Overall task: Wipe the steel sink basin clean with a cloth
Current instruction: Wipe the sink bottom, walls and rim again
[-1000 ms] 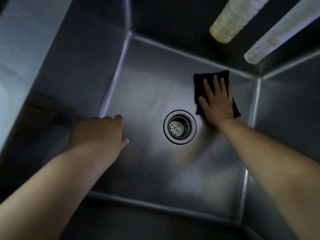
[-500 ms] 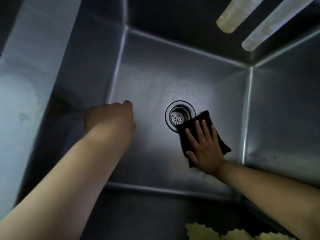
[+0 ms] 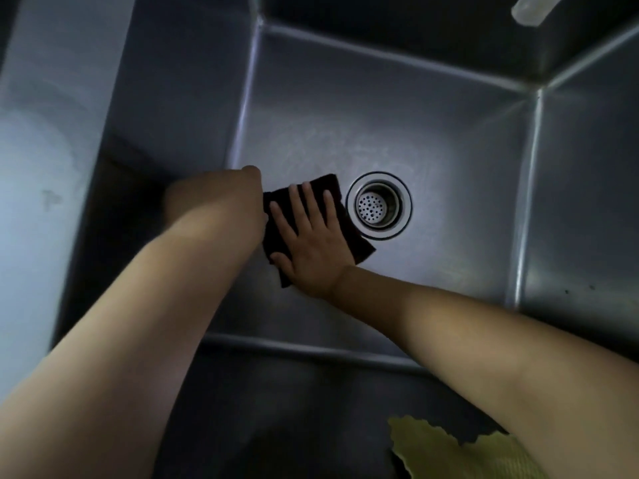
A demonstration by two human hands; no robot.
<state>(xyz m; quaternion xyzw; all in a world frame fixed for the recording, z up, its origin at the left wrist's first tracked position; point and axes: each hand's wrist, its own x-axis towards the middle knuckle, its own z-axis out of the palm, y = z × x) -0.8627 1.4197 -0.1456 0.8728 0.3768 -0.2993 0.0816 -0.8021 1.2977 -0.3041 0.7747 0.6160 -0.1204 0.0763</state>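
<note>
Right hand has slid the dark cloth from right of the drain to its left, fingers straight and spread, pressing it flat on the sink floor. Left hand sits just left of the cloth, fingers apparently curled, though they're mostly hidden.

right hand + cloth: far right corner → left of drain | now beside left hand

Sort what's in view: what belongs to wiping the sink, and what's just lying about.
In the job: cloth, right hand pressing it flat, sink, drain.
Lying about: yellow rag at the near edge, pale tube up top, left hand idle.
</note>
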